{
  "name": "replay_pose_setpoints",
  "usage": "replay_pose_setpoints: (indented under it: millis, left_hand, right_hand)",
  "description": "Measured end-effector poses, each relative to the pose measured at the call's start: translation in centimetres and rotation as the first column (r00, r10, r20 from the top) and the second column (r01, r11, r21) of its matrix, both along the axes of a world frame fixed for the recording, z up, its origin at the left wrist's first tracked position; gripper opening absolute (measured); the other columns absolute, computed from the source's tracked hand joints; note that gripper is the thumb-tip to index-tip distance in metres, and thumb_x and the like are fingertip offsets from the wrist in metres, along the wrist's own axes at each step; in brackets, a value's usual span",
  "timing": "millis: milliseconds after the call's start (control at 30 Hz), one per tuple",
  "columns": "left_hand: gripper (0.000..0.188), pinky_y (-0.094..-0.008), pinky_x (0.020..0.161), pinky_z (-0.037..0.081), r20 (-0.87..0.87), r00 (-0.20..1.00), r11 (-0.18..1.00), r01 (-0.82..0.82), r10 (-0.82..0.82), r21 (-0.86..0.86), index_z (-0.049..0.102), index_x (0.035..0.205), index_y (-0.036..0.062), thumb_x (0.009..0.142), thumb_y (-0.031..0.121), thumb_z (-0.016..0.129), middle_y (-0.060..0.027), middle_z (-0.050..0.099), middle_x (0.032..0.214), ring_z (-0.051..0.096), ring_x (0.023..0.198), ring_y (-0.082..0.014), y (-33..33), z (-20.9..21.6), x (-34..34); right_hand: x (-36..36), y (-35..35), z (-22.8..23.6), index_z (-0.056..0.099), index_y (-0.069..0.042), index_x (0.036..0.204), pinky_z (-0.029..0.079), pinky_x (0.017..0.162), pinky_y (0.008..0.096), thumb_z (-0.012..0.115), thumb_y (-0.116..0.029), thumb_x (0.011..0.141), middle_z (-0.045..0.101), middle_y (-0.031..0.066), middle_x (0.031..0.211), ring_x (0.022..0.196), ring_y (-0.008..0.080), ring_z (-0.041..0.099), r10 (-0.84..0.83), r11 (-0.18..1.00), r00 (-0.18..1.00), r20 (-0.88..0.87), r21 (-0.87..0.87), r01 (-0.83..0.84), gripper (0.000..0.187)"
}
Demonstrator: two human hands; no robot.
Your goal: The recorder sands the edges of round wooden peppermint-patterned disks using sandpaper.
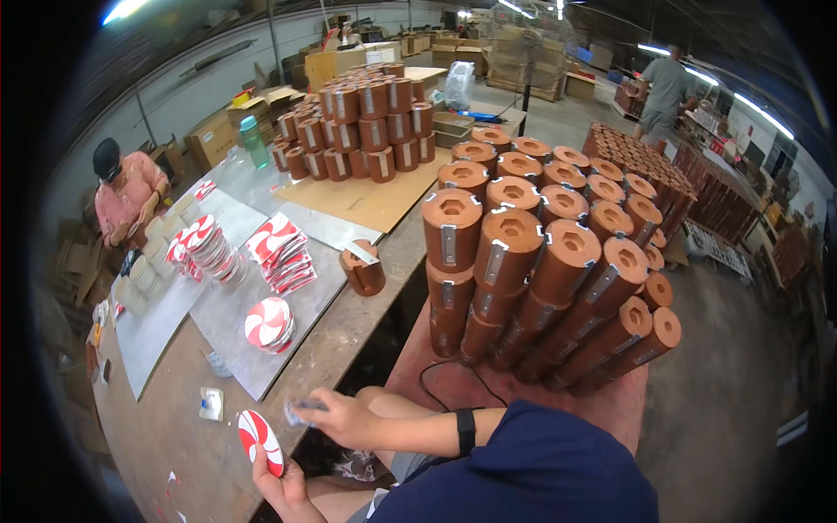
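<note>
My left hand grips a round red-and-white swirl disc by its lower edge, over the near edge of the table. Just right of it, my right hand has its fingers closed on a small greyish, partly see-through thing, too blurred to name. A small white packet with a blue mark lies on the tabletop beyond the disc. Farther off stand a short pile of swirl discs, a leaning pile and a taller stack. A lone brown cylinder carries a pale strip on top.
Brown cylinders are stacked high at my right, beside a black cable. More cylinders stand on cardboard at the far end, near a teal bottle. A person in pink works across the table; another stands far right.
</note>
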State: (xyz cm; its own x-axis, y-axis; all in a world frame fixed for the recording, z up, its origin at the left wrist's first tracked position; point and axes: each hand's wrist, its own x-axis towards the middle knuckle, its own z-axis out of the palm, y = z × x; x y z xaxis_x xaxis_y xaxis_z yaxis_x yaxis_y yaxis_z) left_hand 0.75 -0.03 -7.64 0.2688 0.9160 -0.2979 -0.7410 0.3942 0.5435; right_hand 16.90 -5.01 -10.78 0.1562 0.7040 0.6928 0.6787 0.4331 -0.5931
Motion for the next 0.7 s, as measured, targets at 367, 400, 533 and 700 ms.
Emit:
replay_pose_setpoints:
  millis: [367,400,533,700]
  left_hand:
    - [0.039,-0.0355,0.089,0.041,0.121,0.992,0.998,-0.034,0.039,-0.045,0.039,0.114,-0.0015,0.076,-0.002,0.048,-0.014,0.051,0.109,0.05,0.101,-0.0242,-0.3,1.2,2.2]
    - [0.038,-0.0359,0.089,0.041,0.123,0.992,0.999,-0.023,0.027,-0.036,0.039,0.114,-0.0015,0.077,-0.002,0.048,-0.0144,0.05,0.109,0.05,0.101,-0.0245,-0.4,1.2,2.0]
    - [0.037,-0.038,0.088,0.041,0.114,0.993,0.996,-0.003,0.014,-0.093,0.038,0.114,-0.0024,0.078,0.0,0.048,-0.0158,0.05,0.109,0.051,0.1,-0.0254,-1.3,1.9,1.5]
    - [0.036,-0.0353,0.086,0.044,0.165,0.986,0.995,-0.011,0.026,-0.095,0.039,0.113,-0.0027,0.078,0.0,0.048,-0.016,0.049,0.111,0.051,0.1,-0.0249,-1.1,1.5,0.8]
  right_hand:
    - [1.9,0.1,0.2,0.056,-0.009,0.103,0.043,0.069,0.0304,0.056,0.002,0.07,0.046,0.0162,0.095,0.08,0.0282,0.052,0.006,0.992,0.998,-0.06,-0.128,-0.014,0.035]
    - [1.4,0.2,1.5,0.056,-0.009,0.104,0.043,0.069,0.0296,0.056,0.003,0.07,0.045,0.0166,0.096,0.079,0.0278,0.052,0.056,0.997,0.996,-0.073,-0.045,-0.059,0.036]
    - [-1.0,0.1,4.5,0.056,-0.007,0.105,0.043,0.071,0.03,0.057,0.006,0.068,0.044,0.0168,0.097,0.079,0.0274,0.051,0.21,0.976,0.977,0.027,0.053,-0.211,0.039]
    - [0.4,0.5,1.7,0.056,-0.01,0.105,0.046,0.066,0.0344,0.056,0.0,0.069,0.046,0.0161,0.096,0.08,0.0297,0.054,0.085,0.992,0.996,-0.007,-0.095,-0.086,0.037]
